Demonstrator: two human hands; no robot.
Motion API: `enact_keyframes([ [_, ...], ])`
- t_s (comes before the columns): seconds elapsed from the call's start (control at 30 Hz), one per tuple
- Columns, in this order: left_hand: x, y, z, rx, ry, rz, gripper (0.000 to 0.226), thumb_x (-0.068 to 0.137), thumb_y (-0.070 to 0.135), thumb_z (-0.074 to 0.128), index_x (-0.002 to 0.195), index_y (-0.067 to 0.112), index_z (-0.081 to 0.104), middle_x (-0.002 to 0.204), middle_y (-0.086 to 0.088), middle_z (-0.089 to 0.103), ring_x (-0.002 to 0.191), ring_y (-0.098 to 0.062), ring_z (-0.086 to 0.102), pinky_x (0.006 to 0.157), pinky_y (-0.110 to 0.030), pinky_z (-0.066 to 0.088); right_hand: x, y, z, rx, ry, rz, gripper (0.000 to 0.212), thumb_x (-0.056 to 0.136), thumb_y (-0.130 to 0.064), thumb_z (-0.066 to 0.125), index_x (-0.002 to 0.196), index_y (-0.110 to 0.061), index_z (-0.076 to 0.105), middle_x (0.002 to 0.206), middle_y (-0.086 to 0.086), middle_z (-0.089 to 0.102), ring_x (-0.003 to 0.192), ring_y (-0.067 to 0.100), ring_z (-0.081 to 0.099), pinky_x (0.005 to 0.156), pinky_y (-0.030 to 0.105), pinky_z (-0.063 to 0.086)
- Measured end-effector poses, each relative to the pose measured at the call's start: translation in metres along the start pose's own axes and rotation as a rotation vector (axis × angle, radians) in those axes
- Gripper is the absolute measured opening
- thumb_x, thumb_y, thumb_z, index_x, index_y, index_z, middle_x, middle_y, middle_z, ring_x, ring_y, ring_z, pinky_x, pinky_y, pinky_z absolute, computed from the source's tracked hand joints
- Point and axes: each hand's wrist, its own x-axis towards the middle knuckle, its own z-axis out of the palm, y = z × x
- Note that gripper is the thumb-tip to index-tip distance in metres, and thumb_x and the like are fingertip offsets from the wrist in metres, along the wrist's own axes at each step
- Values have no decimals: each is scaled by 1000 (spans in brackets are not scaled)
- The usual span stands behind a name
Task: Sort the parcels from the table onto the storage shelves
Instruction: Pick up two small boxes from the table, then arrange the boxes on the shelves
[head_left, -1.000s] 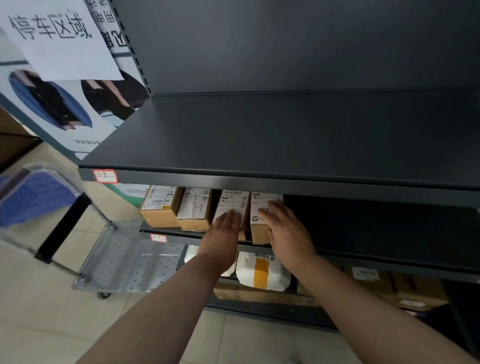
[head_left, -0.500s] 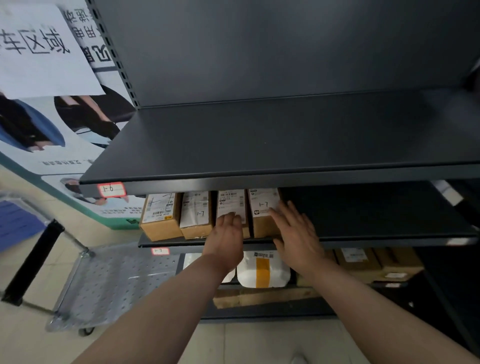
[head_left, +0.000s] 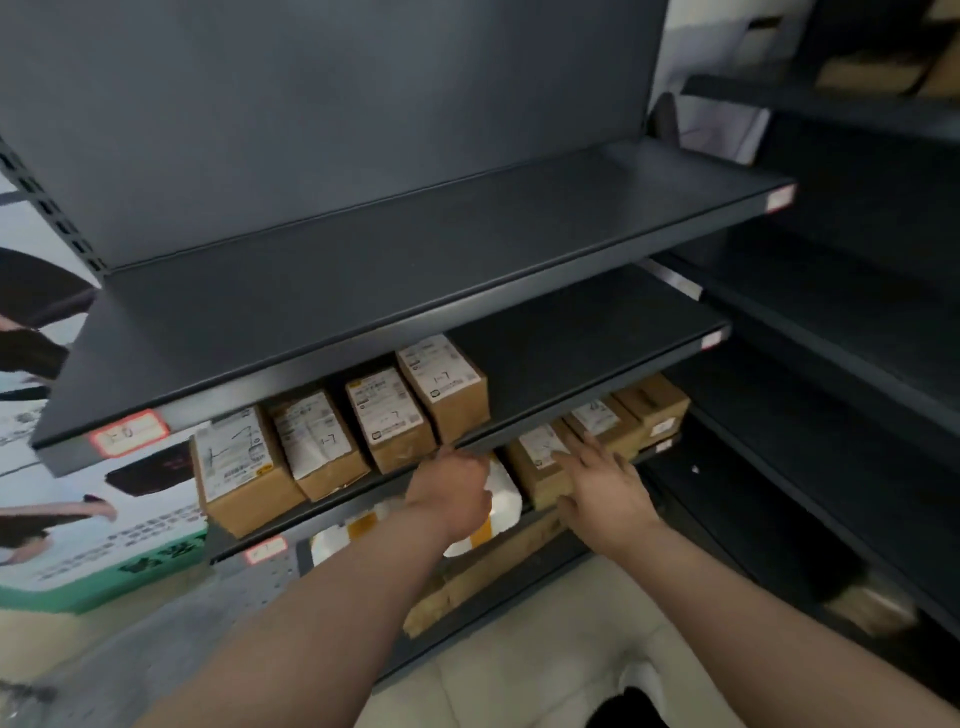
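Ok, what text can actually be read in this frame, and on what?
"L-7": handwritten on the second box from the left.
"L-1", probably: handwritten on the fourth box.
Printed shipping labels, red-edged shelf tags and poster: too blurred to read.

We see dark grey shelves, brown cardboard parcels with white printed labels, a white bag with an orange stripe, red-framed white tags and a pale beige floor
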Motion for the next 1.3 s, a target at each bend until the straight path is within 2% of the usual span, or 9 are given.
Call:
enact_keyframes([
  [0.07,0,20,-1,20,-50,75,42,94,37,48,130,15,53,129,-8,54,122,-27,44,91,-36,45,-25,11,0,25,-9,85,59,95,-29,50,149,-25,27,159,-2,17,148,17,5,118,40,10],
  [0.23,5,86,-10,103,-87,257,47,91,40,51,131,16,51,132,-8,51,124,-27,41,99,-41,42,-88,50,-8,80,-20,308,57,96,-31,49,149,-24,29,159,-1,18,148,19,6,118,41,11],
  [0.4,-4,171,-11,152,-85,454,41,91,41,54,125,19,53,126,-8,54,118,-27,47,96,-39,44,-168,98,-18,98,-41,549,59,96,-29,49,150,-24,27,159,3,17,148,21,7,117,41,15],
  [0.57,-35,273,5,204,-114,661,48,92,38,56,135,19,48,134,-6,51,124,-26,44,100,-40,43,-276,131,-18,152,24,774,57,94,-28,50,148,-24,31,157,3,22,146,22,16,114,40,22],
  [0.73,-106,384,25,230,-180,864,53,92,40,57,140,20,44,136,-3,49,126,-24,40,101,-42,42,-415,152,-7,186,55,983,57,94,-28,48,148,-24,30,159,2,20,147,20,10,115,40,20],
  [1.03,-268,565,63,238,-206,1213,55,93,39,59,142,19,43,140,-4,48,129,-25,39,102,-43,42,-655,163,2,224,150,1352,59,93,-30,51,148,-26,31,158,0,21,147,20,12,114,41,22],
  [1.3,-391,686,100,360,-226,1548,51,94,37,57,139,18,44,138,-6,49,129,-27,39,100,-45,42,-807,153,18,282,244,1675,57,91,-33,54,145,-28,35,152,1,32,141,22,26,108,42,31],
])
